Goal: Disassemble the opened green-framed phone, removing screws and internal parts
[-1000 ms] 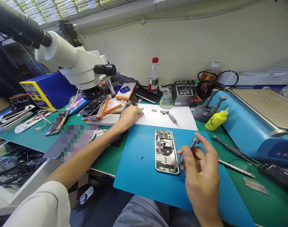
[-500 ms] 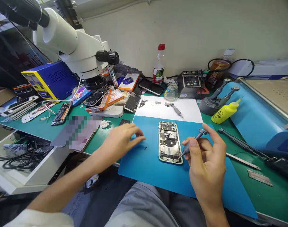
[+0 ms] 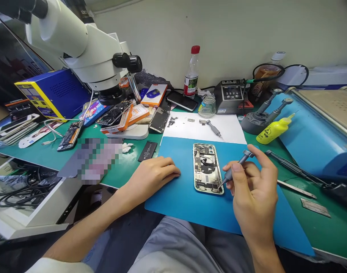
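Observation:
An opened phone [image 3: 209,168] lies on the blue mat [image 3: 187,206], its inner boards and connectors showing. My right hand [image 3: 254,189] is closed round a grey precision screwdriver [image 3: 233,172], index finger on the end cap. The driver leans with its tip at the phone's lower right corner. To the left of the phone, my left hand [image 3: 154,174] rests low on the mat with thumb and fingers drawn together. Whatever its fingertips cover is hidden. Just beyond that hand is a black phone battery [image 3: 147,151].
On a white sheet [image 3: 180,129] lie small parts and a second screwdriver [image 3: 214,129]. Behind stand a glass jar [image 3: 207,106] and a bottle [image 3: 191,74]. A microscope [image 3: 90,53] looms at left. Tweezers [image 3: 297,189], a metal blade [image 3: 315,207] and a yellow bottle [image 3: 274,131] are on the right.
My left hand has come down onto the mat and its fingers have closed over a small dark piece seen there before. The screwdriver stays at the same corner. The view has shifted slightly.

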The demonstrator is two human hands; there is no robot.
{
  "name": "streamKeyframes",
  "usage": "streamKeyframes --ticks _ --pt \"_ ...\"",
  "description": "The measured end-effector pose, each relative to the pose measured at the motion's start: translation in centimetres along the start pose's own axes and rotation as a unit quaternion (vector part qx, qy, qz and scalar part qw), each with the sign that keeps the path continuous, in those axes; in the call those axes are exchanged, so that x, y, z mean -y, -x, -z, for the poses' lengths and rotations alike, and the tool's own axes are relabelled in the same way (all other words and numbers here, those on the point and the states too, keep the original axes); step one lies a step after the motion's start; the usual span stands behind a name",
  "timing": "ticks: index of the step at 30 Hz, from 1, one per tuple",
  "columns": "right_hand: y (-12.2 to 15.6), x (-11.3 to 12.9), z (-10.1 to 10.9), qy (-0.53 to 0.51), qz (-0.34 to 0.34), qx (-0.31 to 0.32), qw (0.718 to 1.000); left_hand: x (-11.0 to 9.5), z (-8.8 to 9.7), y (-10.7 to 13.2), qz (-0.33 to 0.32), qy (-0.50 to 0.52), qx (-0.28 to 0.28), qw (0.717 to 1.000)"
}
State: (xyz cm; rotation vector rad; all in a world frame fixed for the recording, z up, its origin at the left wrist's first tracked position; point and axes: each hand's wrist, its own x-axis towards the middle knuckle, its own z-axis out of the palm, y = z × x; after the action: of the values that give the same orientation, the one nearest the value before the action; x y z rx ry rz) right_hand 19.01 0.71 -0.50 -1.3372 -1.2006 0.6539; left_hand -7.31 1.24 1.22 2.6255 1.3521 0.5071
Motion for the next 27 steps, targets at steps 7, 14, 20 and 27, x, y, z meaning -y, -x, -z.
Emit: streamKeyframes --ticks 7,14,20,27 --pt "0.0 0.0 -0.1 -0.010 0.003 0.001 1.000 0.7 0.5 -0.4 -0.045 -0.021 0.044 0.998" --pt "0.1 0.0 -0.2 -0.017 -0.002 0.002 1.000 1.3 1.4 -1.6 -0.083 -0.027 0.087 0.992" --pt "0.2 0.1 0.0 -0.022 -0.001 -0.001 1.000 1.6 1.0 -2.1 -0.069 0.039 0.078 0.994" --pt "0.1 0.7 -0.2 -0.095 0.024 -0.020 0.995 -0.6 -0.7 -0.2 0.034 0.218 -0.027 0.975"
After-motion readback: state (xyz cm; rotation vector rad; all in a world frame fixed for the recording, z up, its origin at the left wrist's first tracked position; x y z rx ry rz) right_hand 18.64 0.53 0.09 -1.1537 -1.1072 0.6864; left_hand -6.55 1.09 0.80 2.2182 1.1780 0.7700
